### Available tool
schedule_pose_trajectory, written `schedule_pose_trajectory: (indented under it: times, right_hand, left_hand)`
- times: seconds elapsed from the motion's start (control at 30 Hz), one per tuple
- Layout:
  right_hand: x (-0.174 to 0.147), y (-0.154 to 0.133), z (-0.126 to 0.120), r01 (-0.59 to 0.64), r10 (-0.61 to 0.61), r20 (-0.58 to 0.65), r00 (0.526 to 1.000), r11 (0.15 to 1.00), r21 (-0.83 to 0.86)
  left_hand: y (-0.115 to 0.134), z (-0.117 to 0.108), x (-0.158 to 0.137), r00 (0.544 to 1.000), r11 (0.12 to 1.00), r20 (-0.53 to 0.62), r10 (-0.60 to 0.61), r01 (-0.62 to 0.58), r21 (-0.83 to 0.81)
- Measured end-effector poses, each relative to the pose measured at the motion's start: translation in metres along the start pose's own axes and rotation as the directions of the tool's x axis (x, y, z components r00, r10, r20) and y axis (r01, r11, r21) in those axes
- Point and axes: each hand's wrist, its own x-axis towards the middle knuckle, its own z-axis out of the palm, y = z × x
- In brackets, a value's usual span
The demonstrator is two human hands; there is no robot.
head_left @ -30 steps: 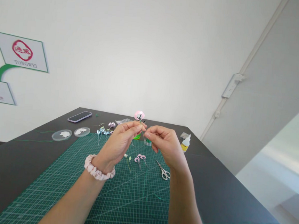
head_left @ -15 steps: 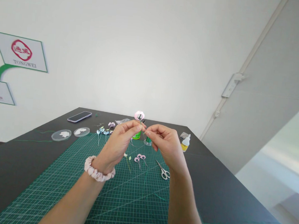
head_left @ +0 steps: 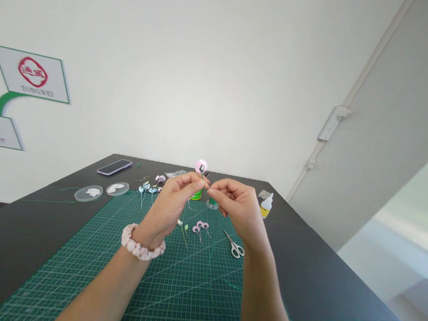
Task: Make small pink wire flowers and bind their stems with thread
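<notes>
My left hand [head_left: 169,199] pinches the thin stem of a pink flower [head_left: 201,166], whose looped petal stands upright above the fingertips. Close beside it, my right hand [head_left: 238,202] is closed in a pinch at the stem, on what looks like fine green thread; the fingers mostly hide it. Behind the hands stand a spool of green thread [head_left: 212,204] and a bright green container [head_left: 196,195], both partly covered. Below, small pink wire-stemmed flowers [head_left: 199,226] and a white bud with a green leaf [head_left: 183,231] lie on the green cutting mat [head_left: 173,287].
White-handled scissors [head_left: 234,246] lie right of the pink flowers. A glue bottle [head_left: 266,205] stands at the right. Blue flowers [head_left: 147,189], two shallow dishes [head_left: 79,194] with white pieces and a phone [head_left: 115,167] are at the left. A wall rises behind the table.
The pink flower has turned on its stem, so its loop faces another way, and it sits slightly further right. Both hands keep their pinch almost in place.
</notes>
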Motion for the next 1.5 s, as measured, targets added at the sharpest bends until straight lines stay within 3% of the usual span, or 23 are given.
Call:
schedule_pose_trajectory:
  times: [0.4,1.03,1.5]
  right_hand:
    - [-0.0003,0.0005,0.0011,0.042,-0.042,-0.015,0.999,0.998,-0.044]
    - [0.0004,-0.0059,0.0013,0.038,-0.038,-0.019,0.999,0.999,0.018]
    - [0.0012,-0.0055,-0.0005,0.028,-0.027,-0.023,0.999,0.999,0.047]
  left_hand:
    - [0.0005,0.0013,-0.0001,0.997,0.999,-0.068,0.018,-0.016,0.038]
    - [0.0028,0.0022,0.0009,0.998,0.999,-0.066,-0.010,0.012,0.031]
    - [0.0052,0.0003,0.0008,1.000,0.992,-0.029,0.012,-0.008,0.129]
